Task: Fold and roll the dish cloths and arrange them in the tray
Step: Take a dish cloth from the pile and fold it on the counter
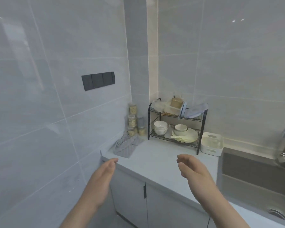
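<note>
Over the desk (163, 163), left hand (104, 171) and right hand (192, 170) hover with the grip apart and empty. Best is to reach first for the grey cloth (126, 146) and lay it flat before folding.

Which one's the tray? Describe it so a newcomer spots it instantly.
Find the black two-tier dish rack in the counter's back corner. The tray sits on the counter right beside it, between the rack and the sink. It is the only white plastic bin with handle slots, and looks empty.

Countertop (161, 160): cloth (126, 146), rack (176, 127), tray (211, 143).
</note>
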`<state>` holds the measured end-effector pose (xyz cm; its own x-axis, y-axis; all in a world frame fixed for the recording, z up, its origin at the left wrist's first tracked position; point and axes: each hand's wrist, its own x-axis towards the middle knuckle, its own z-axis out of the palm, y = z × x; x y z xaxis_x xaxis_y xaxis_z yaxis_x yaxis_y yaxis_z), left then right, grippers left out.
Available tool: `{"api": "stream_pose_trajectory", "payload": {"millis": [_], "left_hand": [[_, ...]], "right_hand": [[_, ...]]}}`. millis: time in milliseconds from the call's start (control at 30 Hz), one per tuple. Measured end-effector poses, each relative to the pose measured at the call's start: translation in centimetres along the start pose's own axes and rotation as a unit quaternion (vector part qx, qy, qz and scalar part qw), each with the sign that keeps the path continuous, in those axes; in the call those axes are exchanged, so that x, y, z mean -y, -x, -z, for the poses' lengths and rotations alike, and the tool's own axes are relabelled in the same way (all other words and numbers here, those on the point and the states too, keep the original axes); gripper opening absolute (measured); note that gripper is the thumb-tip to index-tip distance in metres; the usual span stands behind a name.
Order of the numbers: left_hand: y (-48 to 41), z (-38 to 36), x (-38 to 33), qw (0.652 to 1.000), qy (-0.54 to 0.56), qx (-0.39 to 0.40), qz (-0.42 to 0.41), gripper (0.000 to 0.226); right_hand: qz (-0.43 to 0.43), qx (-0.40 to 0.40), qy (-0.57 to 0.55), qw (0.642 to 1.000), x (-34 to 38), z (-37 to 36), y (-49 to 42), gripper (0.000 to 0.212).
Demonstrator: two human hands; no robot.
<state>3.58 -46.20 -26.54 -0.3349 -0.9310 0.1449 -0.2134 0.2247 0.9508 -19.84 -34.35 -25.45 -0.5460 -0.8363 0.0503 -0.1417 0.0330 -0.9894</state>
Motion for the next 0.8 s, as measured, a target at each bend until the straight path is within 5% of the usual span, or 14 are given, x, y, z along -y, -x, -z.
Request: {"api": "stream_pose_trajectory", "payload": {"millis": [533,800], "left_hand": [[-29.4,-2.9,8.1,0.996,-0.016,0.004,0.083,0.041],[-47.2,-1.2,17.6,0.982,-0.089,0.131,0.1,0.036]], "right_hand": [[-0.093,0.009,0.04,0.995,-5.0,-7.2,-28.4,0.022],[-0.153,-0.037,0.05,0.986,-8.2,-17.3,-39.9,0.021]]}}
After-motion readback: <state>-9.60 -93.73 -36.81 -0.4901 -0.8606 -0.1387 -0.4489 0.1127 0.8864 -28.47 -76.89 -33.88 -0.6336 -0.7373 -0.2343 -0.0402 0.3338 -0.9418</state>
